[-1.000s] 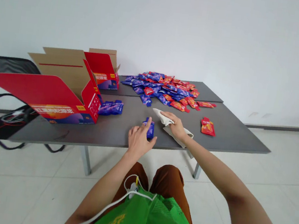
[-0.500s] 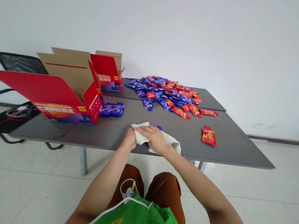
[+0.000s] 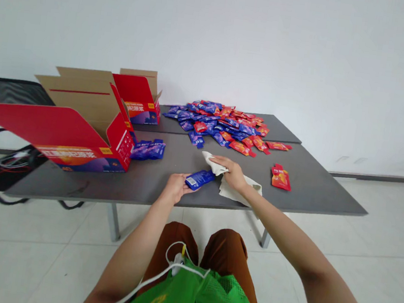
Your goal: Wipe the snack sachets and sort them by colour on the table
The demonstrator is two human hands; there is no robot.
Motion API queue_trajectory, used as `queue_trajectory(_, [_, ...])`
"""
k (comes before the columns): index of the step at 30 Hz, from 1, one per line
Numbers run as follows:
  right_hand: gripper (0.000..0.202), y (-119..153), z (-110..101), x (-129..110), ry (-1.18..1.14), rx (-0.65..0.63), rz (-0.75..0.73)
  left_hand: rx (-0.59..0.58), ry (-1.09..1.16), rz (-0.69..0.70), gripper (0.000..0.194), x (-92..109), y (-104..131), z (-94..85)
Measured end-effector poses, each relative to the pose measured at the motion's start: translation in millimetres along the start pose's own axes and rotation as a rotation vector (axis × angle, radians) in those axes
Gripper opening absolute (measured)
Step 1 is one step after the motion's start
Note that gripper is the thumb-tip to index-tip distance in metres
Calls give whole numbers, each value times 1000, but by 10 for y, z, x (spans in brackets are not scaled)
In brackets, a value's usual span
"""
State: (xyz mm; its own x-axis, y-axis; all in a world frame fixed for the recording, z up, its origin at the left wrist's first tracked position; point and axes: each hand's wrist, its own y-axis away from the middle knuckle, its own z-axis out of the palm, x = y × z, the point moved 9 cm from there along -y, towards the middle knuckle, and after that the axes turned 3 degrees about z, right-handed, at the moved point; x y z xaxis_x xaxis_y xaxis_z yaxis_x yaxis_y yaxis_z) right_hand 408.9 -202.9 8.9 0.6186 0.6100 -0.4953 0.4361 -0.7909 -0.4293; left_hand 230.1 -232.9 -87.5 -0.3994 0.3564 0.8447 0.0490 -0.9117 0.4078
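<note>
Near the table's front edge, my left hand (image 3: 176, 187) is closed on a blue pouch (image 3: 198, 180), whose printed label faces up. My right hand (image 3: 232, 173) grips a white cloth (image 3: 239, 193) just right of the pouch. One folded end of the cloth sticks out past the fingers at the pouch's far end; whether it touches cannot be told. The rest of the cloth hangs down toward the table edge under my wrist. To the right lies a single red pouch (image 3: 281, 178). A few blue pouches (image 3: 148, 150) lie to the left.
A heap of blue and red pouches (image 3: 224, 124) covers the table's far middle. Open red cartons (image 3: 86, 153) with raised flaps stand on the left, another carton (image 3: 142, 109) behind. A black chair (image 3: 12, 91) is beyond the grey table (image 3: 315, 196).
The cloth has come away from around the blue pouch, which now shows in my left hand. My right hand has moved right and slightly away from me, carrying the cloth.
</note>
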Motion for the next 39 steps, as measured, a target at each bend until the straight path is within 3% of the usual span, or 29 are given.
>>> queue_trajectory(2, [78, 72, 123, -345, -65, -50, -116, -21, 6, -40, 29, -2, -31, 18])
queue_trajectory(4, [77, 155, 362, -647, -35, -188, -230, -88, 30, -24, 30, 28, -52, 79])
queue_trajectory(7, [80, 253, 624, -787, 71, -312, -304, -235, 68, 35, 33, 78, -27, 179])
queue_trajectory(9, [82, 264, 650, -644, 115, -309, -258, -285, 65, 36, 32, 68, 13, 176])
queue_trajectory(11, [81, 248, 578, -358, 158, -278, -145, -268, 49, 30, 28, 52, 41, 117])
queue_trajectory(15, [75, 251, 241, 277, 256, -191, 158, -200, 16, 14, 27, 46, 39, 30])
queue_trajectory(17, [76, 275, 89, 373, 218, -174, 220, -171, -5, -17, 29, 23, 13, 19])
queue_trajectory(19, [81, 276, -8, 249, 133, -154, 184, -140, -24, -39, 31, -5, -17, 10])
queue_trajectory(22, [85, 232, 11, -217, 18, -137, -10, -118, -31, -16, 33, -28, -59, 14])
queue_trajectory(25, [83, 219, 318, -654, 10, -252, -235, -127, 15, 31, 33, -11, -100, 47])
queue_trajectory(27, [83, 229, 548, -739, 88, -326, -290, -154, 40, 11, 31, -2, -126, 83])
queue_trajectory(29, [83, 222, 663, -648, 181, -338, -248, -195, 28, -61, 28, -13, -137, 115])
queue_trajectory(32, [74, 186, 607, -308, 274, -315, -77, -229, -25, -149, 24, -14, -108, 108])
queue_trajectory(35, [55, 158, 435, 76, 361, -297, 106, -195, -55, -109, 25, 41, -52, 60])
queue_trajectory(39, [64, 186, 394, 283, 428, -348, 180, -146, -79, -20, 19, 93, 36, 71])
